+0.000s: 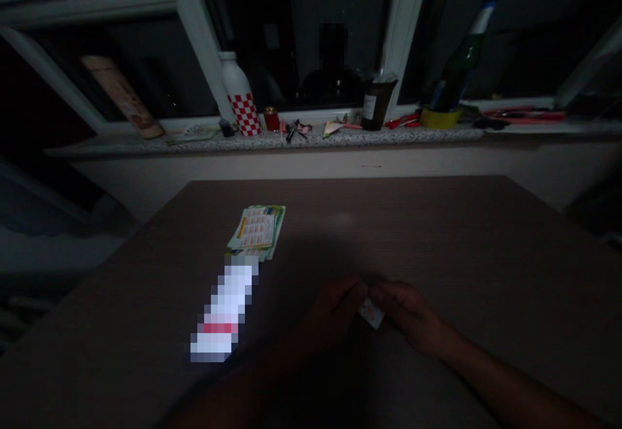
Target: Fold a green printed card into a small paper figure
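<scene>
Low over the dark wooden table (461,234), my left hand (337,302) and my right hand (405,312) meet, both with closed fingers. Between them they pinch a small piece of printed paper (373,315); its lower corner shows, pale with reddish print, and the rest is hidden by the fingers. To the left of my hands lies a loose stack of printed paper cards (257,228) with green edges and rows of red print. A bright phone-shaped object (226,306), blurred out by large pixels, lies just in front of the stack.
A stone windowsill (194,147) runs behind the table. On it stand a white bottle with red checks (240,95), a small red jar (271,119), a dark cup (376,105), a green glass bottle (459,66) in a yellow roll (440,118), and a tan cylinder (121,95).
</scene>
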A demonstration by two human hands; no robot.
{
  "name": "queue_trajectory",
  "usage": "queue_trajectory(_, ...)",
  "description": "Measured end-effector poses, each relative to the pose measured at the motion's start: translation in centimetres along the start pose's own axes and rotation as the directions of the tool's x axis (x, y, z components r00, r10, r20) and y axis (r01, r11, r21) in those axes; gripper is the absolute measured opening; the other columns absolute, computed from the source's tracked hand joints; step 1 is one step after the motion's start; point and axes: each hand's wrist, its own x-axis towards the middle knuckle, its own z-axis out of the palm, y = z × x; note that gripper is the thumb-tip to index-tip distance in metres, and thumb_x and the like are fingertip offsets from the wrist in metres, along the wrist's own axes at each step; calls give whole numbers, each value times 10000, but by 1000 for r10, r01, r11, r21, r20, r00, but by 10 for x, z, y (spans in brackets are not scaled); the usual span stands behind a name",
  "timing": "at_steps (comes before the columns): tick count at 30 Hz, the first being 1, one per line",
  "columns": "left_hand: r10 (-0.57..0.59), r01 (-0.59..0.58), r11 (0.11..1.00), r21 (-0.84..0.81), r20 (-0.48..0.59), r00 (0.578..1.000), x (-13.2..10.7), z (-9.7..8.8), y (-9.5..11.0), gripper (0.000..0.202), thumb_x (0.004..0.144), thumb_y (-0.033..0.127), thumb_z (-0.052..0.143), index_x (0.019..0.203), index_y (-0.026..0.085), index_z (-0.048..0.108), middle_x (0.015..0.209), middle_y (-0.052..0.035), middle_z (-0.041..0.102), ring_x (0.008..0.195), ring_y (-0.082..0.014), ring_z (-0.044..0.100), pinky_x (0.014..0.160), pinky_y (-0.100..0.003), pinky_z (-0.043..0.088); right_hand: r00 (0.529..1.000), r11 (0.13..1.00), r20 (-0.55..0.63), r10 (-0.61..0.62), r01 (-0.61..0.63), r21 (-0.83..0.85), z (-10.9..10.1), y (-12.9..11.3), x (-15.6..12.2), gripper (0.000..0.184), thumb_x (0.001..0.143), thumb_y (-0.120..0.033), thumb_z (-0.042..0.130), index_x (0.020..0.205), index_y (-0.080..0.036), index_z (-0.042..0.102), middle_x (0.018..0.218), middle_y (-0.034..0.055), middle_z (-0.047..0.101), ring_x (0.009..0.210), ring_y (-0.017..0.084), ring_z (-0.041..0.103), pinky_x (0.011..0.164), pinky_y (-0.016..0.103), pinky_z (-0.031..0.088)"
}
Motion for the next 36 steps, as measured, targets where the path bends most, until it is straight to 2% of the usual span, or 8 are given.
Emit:
queue_trajectory(3, -7, 7, 997, -81, 0, 1000, 1, 2, -3, 413, 898, 481, 406, 663, 150, 487, 600, 25, 450, 558, -95, 411, 550, -212, 330, 1000, 1000, 1, 9, -9, 19, 1, -1, 0, 472, 896, -539, 420, 639, -162, 538, 539, -19, 488, 494, 94, 439, 479, 213, 350)
queue_trajectory(9, -65, 58, 990, -126, -52, 997, 3, 3, -9, 419, 892, 493, 419, 680, 144, 519, 607, 20, 473, 563, -98, 430, 545, -212, 334, 999, 993, -9, 51, -50, 109, 1, 3, 5, 459, 870, -548, 468, 635, -162, 544, 540, -21, 492, 494, 92, 434, 498, 221, 356)
queue_trajectory(18, -22, 36, 990, 133, -107, 994, 0, -1, -6, 418, 920, 456, 379, 686, 145, 532, 619, 17, 492, 583, -103, 446, 557, -214, 332, 996, 984, -64, 57, -45, 172, -3, 12, 6, 445, 863, -549, 489, 652, -162, 546, 589, -11, 527, 545, 101, 466, 542, 230, 375)
queue_trajectory(26, -20, 19, 1000, -20, -75, 997, -1, 6, 0, 445, 927, 463, 356, 713, 145, 581, 630, -11, 592, 591, -119, 528, 583, -217, 389, 996, 950, 0, 91, -87, 300, -2, 9, 7, 458, 835, -561, 525, 636, -150, 556, 525, -5, 540, 453, 92, 460, 467, 224, 360)
queue_trajectory(29, 12, 0, 996, 91, -132, 991, -1, 5, -1, 412, 925, 436, 377, 692, 148, 557, 617, 4, 550, 578, -109, 490, 566, -211, 362, 997, 971, -56, 58, -43, 235, -5, 10, 6, 425, 810, -546, 569, 656, -151, 581, 568, 1, 556, 507, 102, 489, 490, 225, 377)
queue_trajectory(31, 43, -12, 983, 184, -165, 985, -1, 2, -3, 394, 927, 422, 373, 691, 152, 536, 609, 14, 510, 564, -104, 455, 553, -212, 342, 991, 992, -131, 36, -20, 124, -5, 11, 6, 373, 780, -516, 622, 697, -152, 612, 590, 2, 572, 522, 104, 495, 499, 224, 384)
queue_trajectory(34, 98, -52, 945, 323, -130, 987, -1, -3, -7, 367, 933, 385, 367, 707, 154, 543, 620, 11, 500, 576, -110, 456, 568, -224, 342, 962, 997, -271, -26, 5, -78, -5, 11, 6, 305, 780, -459, 639, 741, -158, 647, 585, -1, 584, 512, 106, 498, 483, 218, 388)
queue_trajectory(36, 138, -83, 909, 409, -106, 985, -1, -6, -7, 304, 921, 352, 404, 760, 157, 573, 676, -3, 543, 631, -124, 495, 610, -236, 364, 947, 973, -305, -100, 29, -229, -6, 11, 6, 263, 807, -419, 620, 750, -165, 659, 592, 2, 591, 531, 116, 520, 494, 222, 407)
